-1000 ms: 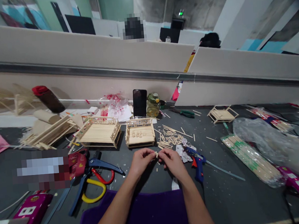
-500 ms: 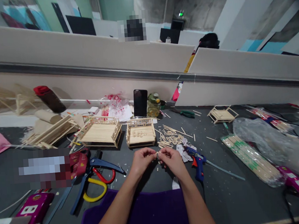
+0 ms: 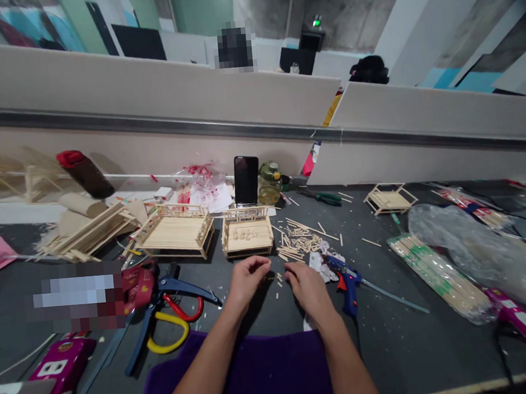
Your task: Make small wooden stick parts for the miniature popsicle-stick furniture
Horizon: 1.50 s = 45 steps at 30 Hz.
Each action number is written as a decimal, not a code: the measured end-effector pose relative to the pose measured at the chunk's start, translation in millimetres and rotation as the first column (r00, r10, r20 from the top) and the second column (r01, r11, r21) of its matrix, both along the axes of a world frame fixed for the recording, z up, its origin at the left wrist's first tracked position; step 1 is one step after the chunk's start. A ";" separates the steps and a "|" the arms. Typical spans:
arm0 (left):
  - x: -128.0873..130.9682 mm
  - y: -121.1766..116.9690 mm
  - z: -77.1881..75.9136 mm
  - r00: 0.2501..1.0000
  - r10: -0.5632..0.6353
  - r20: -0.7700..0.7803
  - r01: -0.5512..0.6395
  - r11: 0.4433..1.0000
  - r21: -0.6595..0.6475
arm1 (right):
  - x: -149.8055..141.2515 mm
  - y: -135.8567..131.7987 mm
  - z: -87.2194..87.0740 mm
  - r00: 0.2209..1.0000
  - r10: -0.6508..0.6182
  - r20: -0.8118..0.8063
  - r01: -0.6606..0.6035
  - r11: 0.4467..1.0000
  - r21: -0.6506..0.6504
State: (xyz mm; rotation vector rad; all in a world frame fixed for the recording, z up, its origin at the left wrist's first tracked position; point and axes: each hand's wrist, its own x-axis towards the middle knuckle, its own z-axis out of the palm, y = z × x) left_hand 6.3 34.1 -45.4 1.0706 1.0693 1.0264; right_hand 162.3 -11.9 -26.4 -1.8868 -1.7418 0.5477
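Note:
My left hand (image 3: 250,281) is over the dark table, thumb and forefinger pinched together; anything between the tips is too small to make out. To its right, my right hand (image 3: 307,283) is loosely curled with nothing visible in its fingers. A few short cut wood pieces (image 3: 279,277) lie on the table between the two hands. Just beyond them stands a small model bed of wooden sticks (image 3: 247,242) with pale bits on its slats. A larger stick model bed (image 3: 179,233) stands to its left. Cut sticks (image 3: 300,240) are heaped behind my right hand.
A blue glue gun (image 3: 351,290) lies right of my right hand, beside crumpled paper (image 3: 319,266). Blue cutters (image 3: 186,288) and yellow-handled scissors (image 3: 168,333) lie left. A phone (image 3: 246,181) stands at the back. Bagged sticks (image 3: 437,277) lie right.
My hands were together at the fingertips over a tiny piece and have now moved apart. More short wood pieces show on the table between them.

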 end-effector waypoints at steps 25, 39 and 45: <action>7.2 -10.4 14.2 0.984 -0.172 0.052 0.175 0.983 -0.054 | 103.6 -67.2 -35.5 0.735 -0.610 -0.296 0.619 0.782 -0.073; 68.1 -31.3 7.2 0.786 -0.349 -0.510 0.549 0.773 0.318 | 91.8 -68.2 -31.9 0.490 -0.485 -0.724 0.525 0.827 -0.199; 70.7 -33.3 -0.5 0.607 -0.308 -0.733 0.641 0.735 0.223 | 92.7 -70.1 -20.3 0.341 -0.463 -0.818 0.509 0.823 -0.254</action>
